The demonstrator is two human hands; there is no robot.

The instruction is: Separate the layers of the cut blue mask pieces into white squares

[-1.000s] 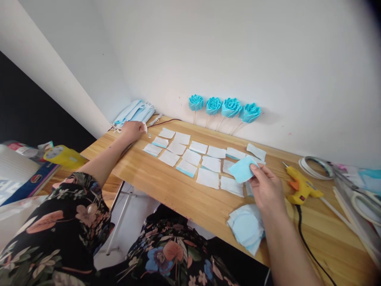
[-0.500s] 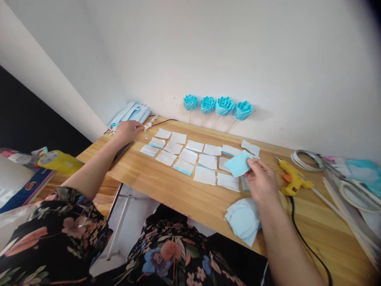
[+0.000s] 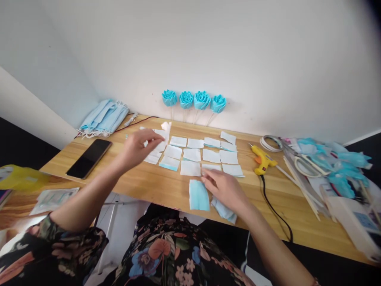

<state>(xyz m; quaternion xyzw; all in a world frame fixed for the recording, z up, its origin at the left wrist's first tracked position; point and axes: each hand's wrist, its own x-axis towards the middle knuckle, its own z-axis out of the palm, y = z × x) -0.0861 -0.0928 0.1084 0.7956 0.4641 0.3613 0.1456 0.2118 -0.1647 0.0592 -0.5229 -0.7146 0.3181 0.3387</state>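
My left hand (image 3: 139, 149) hovers over the left end of the laid-out rectangles, thumb and finger pinched by a thin white strip (image 3: 167, 133) with a crumpled top; its lower part is hard to make out. Near the table's front edge, my right hand (image 3: 224, 188) has its fingers slightly apart, beside the corner of a light blue fabric rectangle (image 3: 199, 195). Partly under that hand is a small stack of blue pieces (image 3: 224, 210). Several white fabric rectangles (image 3: 190, 169), some with a blue edge, lie in rows across the table.
Several blue fabric roses (image 3: 202, 100) on thin sticks lean against the wall. Folded face masks (image 3: 104, 116) and a phone (image 3: 89, 158) lie left. A yellow glue gun (image 3: 263, 159), a tape roll (image 3: 270, 143), scissors (image 3: 309, 166) and blue scraps (image 3: 342, 171) are at right.
My left hand has moved right from beside the masks, with the white strip at its fingertips. The blue rectangle my right hand held up now rests near the front edge. The view has turned right.
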